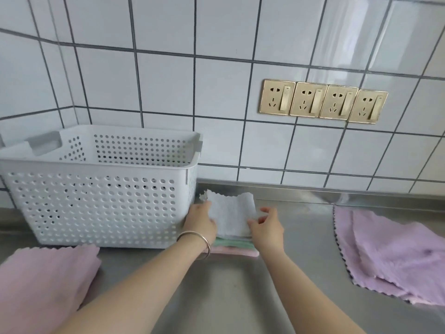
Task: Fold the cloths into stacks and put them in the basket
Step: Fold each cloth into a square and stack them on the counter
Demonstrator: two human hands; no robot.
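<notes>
You are looking at a brushed steel worktop [301, 273] that runs up to a short raised lip along the back wall. Behind it stands a wall of white tiles [168, 80] with dark grout, turning a corner at the left. On that wall, to the right, you see four gold-coloured sockets [323, 101] side by side, each with a switch.

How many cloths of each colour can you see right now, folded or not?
Grey: 1, top of the stack, held by left hand and right hand
Green: 1
Pink: 1, stack bottom
Lilac: at least 3, left and right
Total: at least 6
</notes>
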